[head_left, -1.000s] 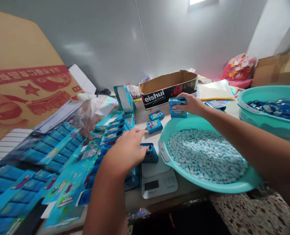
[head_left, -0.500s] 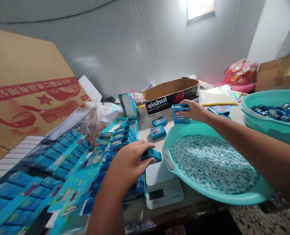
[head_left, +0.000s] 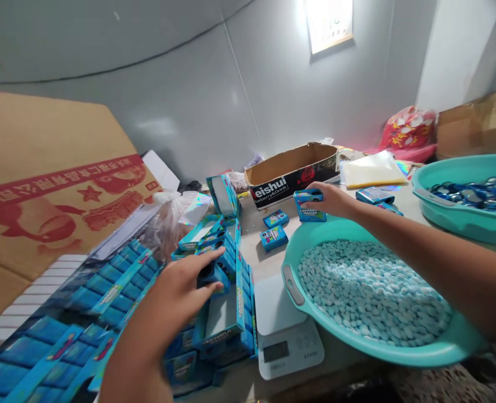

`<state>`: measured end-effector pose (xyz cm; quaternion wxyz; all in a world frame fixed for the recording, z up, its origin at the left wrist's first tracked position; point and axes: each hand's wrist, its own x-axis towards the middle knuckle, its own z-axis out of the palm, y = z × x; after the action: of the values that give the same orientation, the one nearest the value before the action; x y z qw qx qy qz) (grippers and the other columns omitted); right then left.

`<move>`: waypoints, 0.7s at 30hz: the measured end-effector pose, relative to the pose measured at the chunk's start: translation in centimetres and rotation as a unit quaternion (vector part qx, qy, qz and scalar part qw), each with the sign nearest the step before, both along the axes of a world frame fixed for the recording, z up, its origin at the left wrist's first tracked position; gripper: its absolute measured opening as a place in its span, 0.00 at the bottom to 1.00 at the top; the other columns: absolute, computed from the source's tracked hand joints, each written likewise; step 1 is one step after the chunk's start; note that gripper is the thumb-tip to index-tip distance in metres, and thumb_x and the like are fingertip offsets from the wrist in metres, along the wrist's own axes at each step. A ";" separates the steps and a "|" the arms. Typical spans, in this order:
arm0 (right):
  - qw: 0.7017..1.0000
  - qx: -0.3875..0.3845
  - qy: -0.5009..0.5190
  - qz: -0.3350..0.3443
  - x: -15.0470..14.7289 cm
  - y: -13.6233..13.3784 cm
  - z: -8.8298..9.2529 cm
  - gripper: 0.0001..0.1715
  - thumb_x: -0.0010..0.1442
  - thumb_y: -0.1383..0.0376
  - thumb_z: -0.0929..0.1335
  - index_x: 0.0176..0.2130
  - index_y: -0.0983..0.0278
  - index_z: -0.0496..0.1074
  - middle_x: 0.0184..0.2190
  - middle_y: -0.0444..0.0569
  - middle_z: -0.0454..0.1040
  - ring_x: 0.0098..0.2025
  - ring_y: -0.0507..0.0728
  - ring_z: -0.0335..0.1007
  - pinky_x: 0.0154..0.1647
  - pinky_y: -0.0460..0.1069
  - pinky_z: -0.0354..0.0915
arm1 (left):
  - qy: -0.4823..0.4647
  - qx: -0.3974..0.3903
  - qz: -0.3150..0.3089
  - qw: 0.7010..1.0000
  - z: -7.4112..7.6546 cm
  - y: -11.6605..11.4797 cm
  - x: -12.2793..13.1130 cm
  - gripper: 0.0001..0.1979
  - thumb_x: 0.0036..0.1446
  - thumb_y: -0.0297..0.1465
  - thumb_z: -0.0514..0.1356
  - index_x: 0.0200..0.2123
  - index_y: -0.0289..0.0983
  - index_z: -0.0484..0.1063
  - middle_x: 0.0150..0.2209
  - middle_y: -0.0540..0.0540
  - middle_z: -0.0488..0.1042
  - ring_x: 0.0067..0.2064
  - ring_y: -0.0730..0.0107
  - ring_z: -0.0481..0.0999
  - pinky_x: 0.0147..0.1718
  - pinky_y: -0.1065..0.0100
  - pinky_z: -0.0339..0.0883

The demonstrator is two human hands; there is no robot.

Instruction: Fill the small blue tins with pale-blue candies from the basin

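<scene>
My left hand (head_left: pixel 183 291) has its thumb and fingers around a small blue candy box (head_left: pixel 215 278), which is at the row of boxes in a blue display tray (head_left: pixel 226 320). Bare tray bottom shows in front of that row. My right hand (head_left: pixel 329 200) grips another blue candy box (head_left: pixel 309 208), held upright just beyond the rim of a turquoise basin (head_left: pixel 294 282). Small pale-blue candies (head_left: pixel 369 291) fill much of this basin. Between tray and basin sits a white kitchen scale (head_left: pixel 287 341). Two more candy boxes (head_left: pixel 273 238) lie on the table behind it.
An open carton (head_left: pixel 273 190) stands at the back. A second turquoise basin (head_left: pixel 444 215) on the right holds shiny blue pieces. Wrapped packs of blue boxes (head_left: pixel 113 282) lie left, before a large cardboard box (head_left: pixel 55 184). Further blue boxes (head_left: pixel 373 195) lie beyond my right forearm.
My left hand has carried its candy box leftwards from above the scale to the display tray. My right hand still holds its box in nearly the same place. The view has shifted slightly.
</scene>
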<state>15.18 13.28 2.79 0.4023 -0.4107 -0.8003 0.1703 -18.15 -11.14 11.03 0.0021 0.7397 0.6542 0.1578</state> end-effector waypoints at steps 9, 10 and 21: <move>1.000 0.007 -0.001 0.003 0.0 0.2 -0.2 0.24 0.53 0.50 0.72 0.44 0.61 0.70 0.35 0.48 0.75 0.36 0.58 0.70 0.36 0.52 0.64 | -0.007 0.007 -0.004 1.000 -2.7 1.4 0.3 0.29 0.56 0.39 0.61 0.61 0.45 0.67 0.51 0.47 0.75 0.50 0.56 0.75 0.52 0.55 0.69; 1.000 0.007 0.000 0.001 0.0 0.2 -0.2 0.24 0.52 0.50 0.72 0.43 0.61 0.70 0.35 0.48 0.75 0.36 0.58 0.70 0.36 0.52 0.64 | 0.010 0.017 0.002 1.000 -3.0 1.5 0.3 0.29 0.56 0.39 0.61 0.62 0.44 0.66 0.51 0.45 0.75 0.51 0.54 0.74 0.53 0.52 0.67; 1.000 0.008 -0.020 -0.017 -0.1 -0.1 0.1 0.25 0.53 0.48 0.71 0.44 0.61 0.70 0.34 0.48 0.75 0.35 0.60 0.70 0.35 0.53 0.64 | 0.142 0.124 0.036 0.981 -5.7 1.6 0.5 0.33 0.64 0.45 0.54 0.64 0.30 0.60 0.63 0.38 0.65 0.63 0.51 0.63 0.61 0.48 0.57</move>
<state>15.08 13.18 2.84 0.3925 -0.4240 -0.8025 0.1486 -17.67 -9.49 5.31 -0.1882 0.7253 0.6492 0.1304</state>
